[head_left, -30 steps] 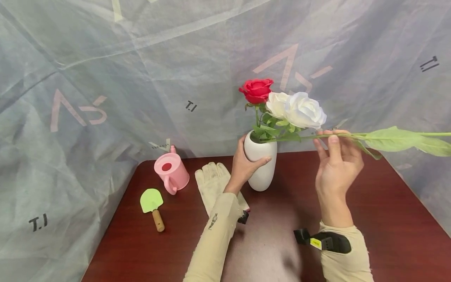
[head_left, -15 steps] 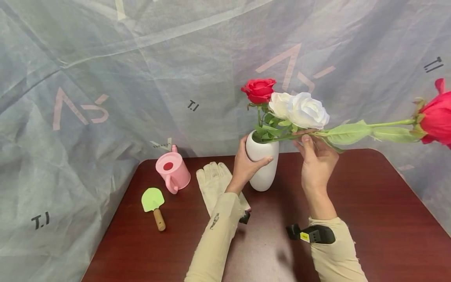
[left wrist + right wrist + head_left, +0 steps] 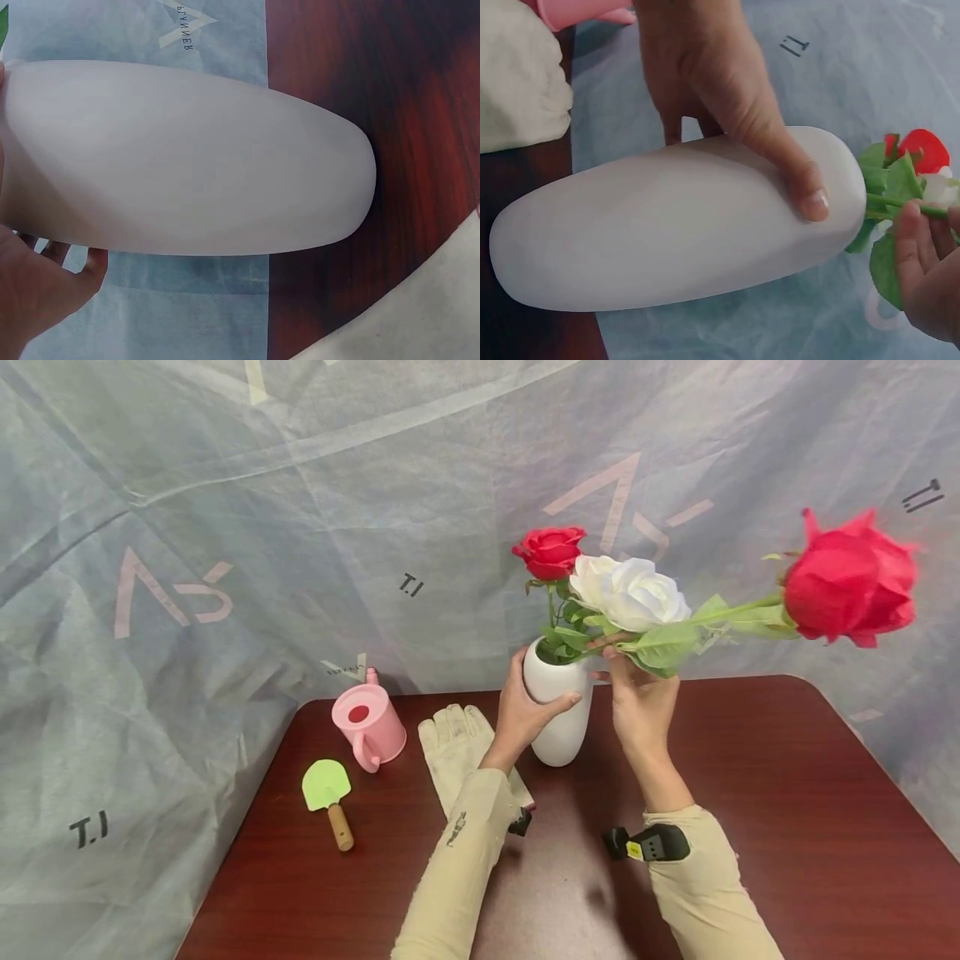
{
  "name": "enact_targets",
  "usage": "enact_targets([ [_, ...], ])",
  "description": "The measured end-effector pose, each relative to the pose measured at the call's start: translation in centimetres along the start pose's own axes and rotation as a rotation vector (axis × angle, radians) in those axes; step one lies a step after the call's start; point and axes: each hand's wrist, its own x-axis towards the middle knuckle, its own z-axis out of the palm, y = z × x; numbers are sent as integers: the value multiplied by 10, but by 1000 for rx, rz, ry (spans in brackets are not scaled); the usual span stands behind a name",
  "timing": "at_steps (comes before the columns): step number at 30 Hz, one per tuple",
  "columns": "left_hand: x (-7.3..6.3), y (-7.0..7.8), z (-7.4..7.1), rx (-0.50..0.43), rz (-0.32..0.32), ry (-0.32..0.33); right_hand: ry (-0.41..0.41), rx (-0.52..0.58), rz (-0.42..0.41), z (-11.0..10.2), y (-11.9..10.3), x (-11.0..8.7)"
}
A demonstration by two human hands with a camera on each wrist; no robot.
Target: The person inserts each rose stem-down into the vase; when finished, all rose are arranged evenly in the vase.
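Observation:
My left hand [image 3: 525, 714] grips the white vase [image 3: 564, 727] around its upper part, thumb across the near side. The vase stands on the table, and its body fills much of the left wrist view. A red rose [image 3: 550, 552] and white roses [image 3: 641, 593] rise from its mouth. My right hand [image 3: 643, 706] pinches the green stem of a second red rose [image 3: 849, 581], which slants out to the right. In the right wrist view, that stem [image 3: 889, 200] reaches the vase mouth among leaves; its lower end is hidden.
Left of the vase lies a pale work glove [image 3: 453, 747], partly under the left forearm. Further left are a pink watering can [image 3: 375, 727] and a small green trowel [image 3: 326, 785] with a wooden handle. A grey sheet [image 3: 375, 527] hangs behind the dark red table [image 3: 795, 810].
My right hand has moved left towards the vase, carrying the stem along. The held rose's red bloom has come into view from the right edge. The left hand keeps its place on the vase.

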Motion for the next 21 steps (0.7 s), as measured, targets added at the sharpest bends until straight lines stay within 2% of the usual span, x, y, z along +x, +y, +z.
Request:
enact_targets([
  [3,-1,-1,-1,-8,2,-7,-48,-156,46,3,-2,-1],
  [7,0,-1,0,-16,12,-3,-88,-372,108,-1,17,1],
  [11,2,-1,0,-14,20,1,-101,-529,120,-5,33,4],
  [17,2,1,-1,-1,12,-4,-44,-540,91,-6,45,10],
  [21,2,0,-1,2,14,-1,-29,-543,130,-8,50,15],
])
